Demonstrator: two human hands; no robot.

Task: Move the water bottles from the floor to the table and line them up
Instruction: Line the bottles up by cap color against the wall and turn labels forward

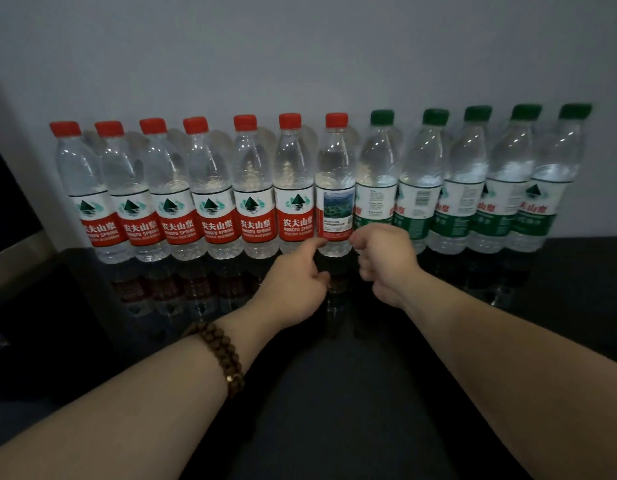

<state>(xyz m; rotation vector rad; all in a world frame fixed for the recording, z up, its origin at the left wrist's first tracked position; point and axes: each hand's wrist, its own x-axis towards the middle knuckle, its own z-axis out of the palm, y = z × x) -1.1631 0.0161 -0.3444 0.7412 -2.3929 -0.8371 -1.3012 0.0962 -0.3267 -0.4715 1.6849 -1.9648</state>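
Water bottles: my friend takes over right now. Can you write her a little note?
Left hand and right hand: fingers curled, either side of the seventh red-capped bottle; grip unclear.
Bottles: seven red-capped, then five green-capped bottles, upright in one row on the black table by the wall.
Done: twelve lined up.
Left: floor is out of view; check there for more.

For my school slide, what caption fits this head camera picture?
The left hand and right hand flank one red-capped bottle standing on the table.
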